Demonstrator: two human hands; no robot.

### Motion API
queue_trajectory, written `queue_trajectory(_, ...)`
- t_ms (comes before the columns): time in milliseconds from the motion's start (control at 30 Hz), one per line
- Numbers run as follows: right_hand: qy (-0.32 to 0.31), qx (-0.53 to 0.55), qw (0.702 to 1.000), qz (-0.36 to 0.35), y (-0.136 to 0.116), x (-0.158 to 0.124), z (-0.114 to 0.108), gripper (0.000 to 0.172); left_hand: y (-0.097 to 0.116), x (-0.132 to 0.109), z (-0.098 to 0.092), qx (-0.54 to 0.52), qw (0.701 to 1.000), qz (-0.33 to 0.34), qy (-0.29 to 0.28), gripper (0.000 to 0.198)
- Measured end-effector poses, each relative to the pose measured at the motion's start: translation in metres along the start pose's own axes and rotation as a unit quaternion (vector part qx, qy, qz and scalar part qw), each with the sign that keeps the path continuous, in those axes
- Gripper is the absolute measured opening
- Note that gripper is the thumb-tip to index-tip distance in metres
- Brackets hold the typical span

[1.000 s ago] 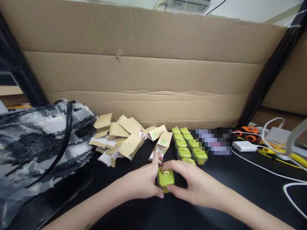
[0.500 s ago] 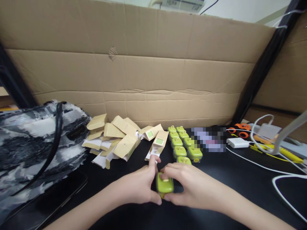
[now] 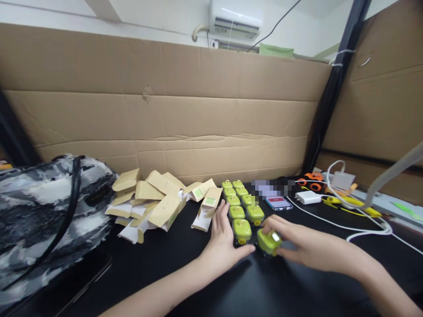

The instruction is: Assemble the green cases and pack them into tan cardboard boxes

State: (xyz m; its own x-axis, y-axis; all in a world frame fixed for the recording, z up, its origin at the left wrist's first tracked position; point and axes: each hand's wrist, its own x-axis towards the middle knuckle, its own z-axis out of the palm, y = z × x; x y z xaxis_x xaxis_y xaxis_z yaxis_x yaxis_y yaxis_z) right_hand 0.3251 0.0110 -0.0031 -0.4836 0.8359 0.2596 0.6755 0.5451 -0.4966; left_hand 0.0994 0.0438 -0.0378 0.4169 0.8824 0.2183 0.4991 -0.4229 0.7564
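My right hand [image 3: 299, 244] grips a small green case [image 3: 269, 241] at the near right end of two rows of green cases [image 3: 241, 201] on the black table [image 3: 172, 273]. The held case is tilted and lies just right of the nearest case in the left row [image 3: 242, 229]. Fingers stretched out, my left hand [image 3: 224, 240] lies flat against the left side of the rows, touching the nearest cases. A pile of small tan cardboard boxes [image 3: 155, 202] lies to the left of the rows.
A black and white patterned bag [image 3: 49, 215] fills the left. A tall cardboard wall [image 3: 185, 123] stands behind. A phone [image 3: 278, 203], white charger [image 3: 308, 197], orange scissors [image 3: 310, 177], white cables [image 3: 363, 224] and a yellow tool [image 3: 357, 201] lie at the right.
Both hands held one green case together in front of the rows. Now my right hand alone has carried it to the near end of the right row, and my left hand has opened against the left row.
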Motion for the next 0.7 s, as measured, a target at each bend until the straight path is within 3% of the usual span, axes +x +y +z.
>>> queue_trajectory(100,-0.014,-0.013,0.999,0.025,0.007,0.01,0.002,0.031,0.005,0.011,0.017,-0.041,0.999,-0.019,0.028,0.098)
queue_trajectory(267,0.023,0.031,0.999,0.024,0.015,0.015,0.011,0.029,0.013,0.017,0.036,-0.108,0.99,-0.067,0.066,0.094)
queue_trajectory(433,0.061,0.13,0.989,0.027,0.023,0.019,0.006,0.043,0.017,0.015,0.034,-0.16,0.977,-0.084,0.112,0.09)
queue_trajectory(600,0.208,0.252,0.94,0.096,0.049,0.066,0.005,0.035,0.014,0.033,0.02,-0.218,0.955,-0.069,0.186,0.054)
queue_trajectory(700,0.229,0.327,0.906,0.142,0.066,0.097,0.019,0.031,0.011,0.052,0.02,-0.24,0.942,-0.074,0.221,0.043)
